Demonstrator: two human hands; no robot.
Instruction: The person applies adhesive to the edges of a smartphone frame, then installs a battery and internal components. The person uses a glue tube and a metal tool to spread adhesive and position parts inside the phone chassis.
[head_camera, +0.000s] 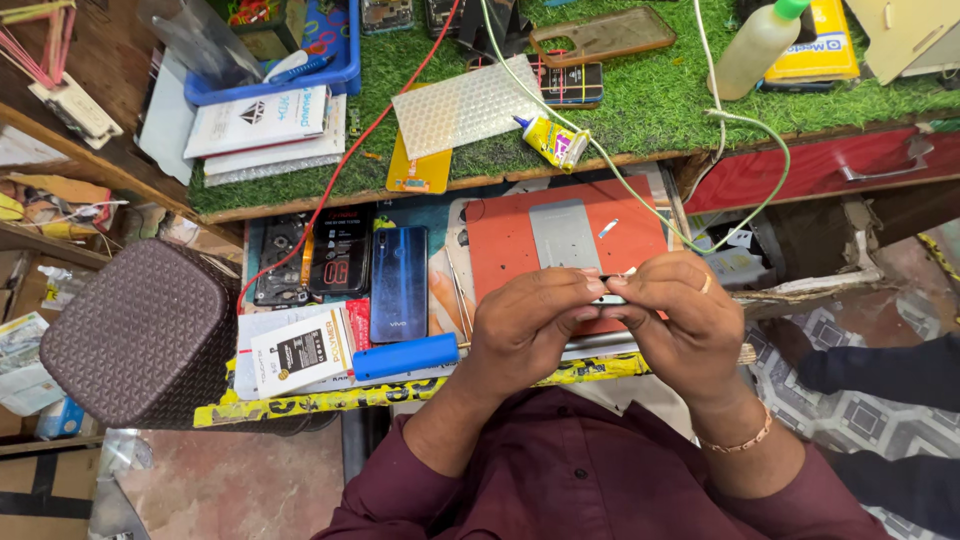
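Observation:
My left hand (530, 325) and my right hand (680, 320) meet above the front of the orange work mat (500, 250). Between the fingertips of both hands sits a small thin metal part (608, 290), mostly hidden by my fingers. A grey metal plate (563, 235) lies on the mat just beyond my hands. A blue phone (399, 283) lies face down to the left of my left hand, with a blue-handled tool (405, 357) in front of it.
A brown textured stool (140, 330) stands at the left. Green turf (640, 95) covers the upper bench, with a glue tube (548, 140), bubble wrap (465, 105), a plastic bottle (755, 45), a blue tray (330, 70) and cables. Another person's dark sleeve (880, 370) is at the right.

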